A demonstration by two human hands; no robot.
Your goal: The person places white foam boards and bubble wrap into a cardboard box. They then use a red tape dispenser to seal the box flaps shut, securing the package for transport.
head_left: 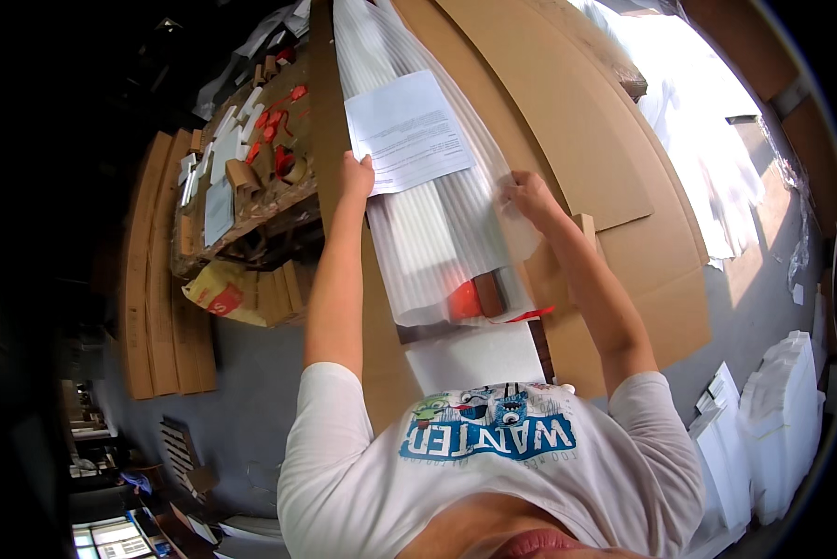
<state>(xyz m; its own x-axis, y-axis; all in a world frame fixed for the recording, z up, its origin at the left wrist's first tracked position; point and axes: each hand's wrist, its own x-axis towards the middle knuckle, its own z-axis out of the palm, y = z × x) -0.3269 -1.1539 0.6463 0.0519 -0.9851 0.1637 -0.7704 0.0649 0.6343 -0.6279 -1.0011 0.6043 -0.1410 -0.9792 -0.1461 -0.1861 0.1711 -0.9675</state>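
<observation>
We see our left hand [354,177] gripping the left edge of a white foam-wrapped bundle [437,224] lying on cardboard sheets [567,121]; our right hand [527,194] pinches its right edge. A printed paper [407,130] rests on top. A cluttered tabletop [251,177] with scraps and a tape roll [292,168] crowds the left side.

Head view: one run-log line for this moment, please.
left hand: on paper sheet | right hand: on foam wrap | under: cardboard
</observation>
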